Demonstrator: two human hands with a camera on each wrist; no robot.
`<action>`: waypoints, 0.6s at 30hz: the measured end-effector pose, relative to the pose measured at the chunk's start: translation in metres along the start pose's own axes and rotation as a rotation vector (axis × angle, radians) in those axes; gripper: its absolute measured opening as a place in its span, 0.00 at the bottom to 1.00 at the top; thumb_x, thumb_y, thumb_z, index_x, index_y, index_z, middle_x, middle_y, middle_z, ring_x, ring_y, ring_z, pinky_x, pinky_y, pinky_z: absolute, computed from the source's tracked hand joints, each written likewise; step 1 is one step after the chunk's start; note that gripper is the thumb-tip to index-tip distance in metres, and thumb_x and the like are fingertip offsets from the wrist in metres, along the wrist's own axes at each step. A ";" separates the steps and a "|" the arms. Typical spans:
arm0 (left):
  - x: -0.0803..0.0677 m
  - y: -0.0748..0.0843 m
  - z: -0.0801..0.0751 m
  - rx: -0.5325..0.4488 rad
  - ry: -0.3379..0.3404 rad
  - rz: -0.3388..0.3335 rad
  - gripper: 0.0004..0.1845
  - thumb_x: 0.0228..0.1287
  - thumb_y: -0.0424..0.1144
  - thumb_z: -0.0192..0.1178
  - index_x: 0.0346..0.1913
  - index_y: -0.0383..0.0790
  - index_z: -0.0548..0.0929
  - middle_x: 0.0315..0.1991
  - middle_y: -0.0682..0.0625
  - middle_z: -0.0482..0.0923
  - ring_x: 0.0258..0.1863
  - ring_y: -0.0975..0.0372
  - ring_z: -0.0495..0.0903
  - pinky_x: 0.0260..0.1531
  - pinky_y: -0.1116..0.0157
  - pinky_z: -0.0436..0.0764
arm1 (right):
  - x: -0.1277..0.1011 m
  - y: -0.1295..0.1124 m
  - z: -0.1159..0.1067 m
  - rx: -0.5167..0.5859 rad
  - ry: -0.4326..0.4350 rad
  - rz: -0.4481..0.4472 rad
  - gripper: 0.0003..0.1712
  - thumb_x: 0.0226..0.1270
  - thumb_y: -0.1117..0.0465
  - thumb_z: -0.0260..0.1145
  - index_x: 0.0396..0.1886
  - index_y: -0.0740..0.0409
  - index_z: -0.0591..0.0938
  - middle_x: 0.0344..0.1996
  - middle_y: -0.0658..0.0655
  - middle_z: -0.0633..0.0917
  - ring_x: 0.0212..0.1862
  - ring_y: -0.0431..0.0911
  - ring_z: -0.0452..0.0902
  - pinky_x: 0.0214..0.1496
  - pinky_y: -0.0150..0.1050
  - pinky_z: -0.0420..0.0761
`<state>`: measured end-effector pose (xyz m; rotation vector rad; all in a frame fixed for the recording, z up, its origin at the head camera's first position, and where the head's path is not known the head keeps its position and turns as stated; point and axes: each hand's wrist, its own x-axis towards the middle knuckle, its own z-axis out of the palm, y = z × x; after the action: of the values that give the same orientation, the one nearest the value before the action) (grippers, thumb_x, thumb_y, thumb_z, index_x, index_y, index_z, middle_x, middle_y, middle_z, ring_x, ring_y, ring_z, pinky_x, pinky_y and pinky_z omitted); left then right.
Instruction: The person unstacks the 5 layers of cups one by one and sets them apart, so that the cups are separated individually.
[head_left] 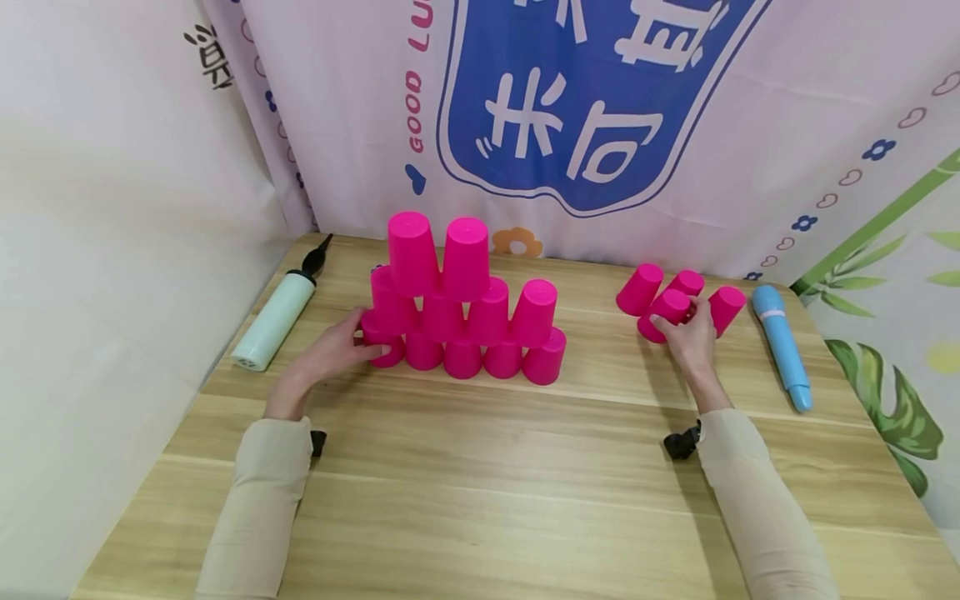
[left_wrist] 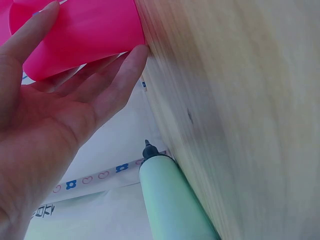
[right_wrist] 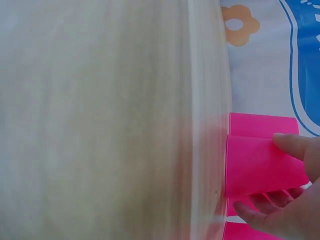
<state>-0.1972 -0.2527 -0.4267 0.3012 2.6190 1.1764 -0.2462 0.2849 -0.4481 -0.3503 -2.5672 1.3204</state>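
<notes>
**Pink cups stacked on a wooden table**

From the head view, a pale wood-grain table (head_left: 480,467) stood against a pink cloth backdrop with a blue printed emblem (head_left: 592,100). A mint-green cylindrical hand pump (head_left: 273,321) lay at the table's left edge, a light blue plastic tube-shaped pump (head_left: 782,346) at its right. A pyramid of glossy hot-pink plastic cups (head_left: 465,304), all upside down, rose in the middle. The left hand (head_left: 337,350) curled its fingers around the bottom-left pink cup (head_left: 382,346) of the pyramid. The right hand (head_left: 693,337) gripped one pink cup (head_left: 663,312) from a small cluster of loose pink cups (head_left: 678,296).

The left wrist view showed thumb and fingers (left_wrist: 122,75) wrapped around the smooth pink cup, the green pump just beside the table edge.

The right wrist view showed the fingers (right_wrist: 295,147) pinching a pink cup, others touching it.
</notes>
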 end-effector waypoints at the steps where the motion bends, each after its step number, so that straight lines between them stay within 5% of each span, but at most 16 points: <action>1: 0.000 -0.001 0.000 0.003 0.001 0.000 0.34 0.66 0.44 0.61 0.68 0.34 0.58 0.61 0.37 0.70 0.59 0.44 0.71 0.58 0.48 0.73 | -0.001 0.000 0.000 0.010 0.000 0.000 0.44 0.63 0.57 0.68 0.70 0.66 0.55 0.64 0.69 0.69 0.63 0.59 0.68 0.65 0.50 0.70; 6: 0.001 0.000 -0.001 -0.002 -0.006 0.006 0.35 0.66 0.43 0.61 0.68 0.33 0.58 0.61 0.36 0.69 0.59 0.44 0.71 0.58 0.48 0.73 | -0.013 -0.012 -0.004 0.022 0.065 -0.061 0.45 0.63 0.56 0.69 0.71 0.65 0.55 0.64 0.68 0.67 0.63 0.59 0.65 0.66 0.50 0.67; 13: 0.001 0.002 -0.004 0.004 0.001 -0.003 0.34 0.65 0.44 0.62 0.67 0.34 0.58 0.60 0.37 0.69 0.58 0.45 0.71 0.57 0.48 0.73 | -0.034 -0.077 -0.001 -0.026 0.254 -0.403 0.38 0.62 0.57 0.69 0.67 0.63 0.64 0.64 0.64 0.67 0.66 0.54 0.59 0.67 0.49 0.64; 18: 0.001 0.001 -0.001 0.005 -0.004 0.003 0.36 0.65 0.45 0.62 0.68 0.33 0.57 0.61 0.36 0.69 0.60 0.44 0.69 0.58 0.47 0.72 | -0.056 -0.140 0.014 0.173 0.107 -0.522 0.35 0.62 0.59 0.70 0.66 0.63 0.69 0.62 0.61 0.72 0.65 0.49 0.65 0.67 0.42 0.65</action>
<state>-0.1986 -0.2522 -0.4259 0.3082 2.6191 1.1695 -0.2127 0.1780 -0.3471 0.2588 -2.2169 1.2622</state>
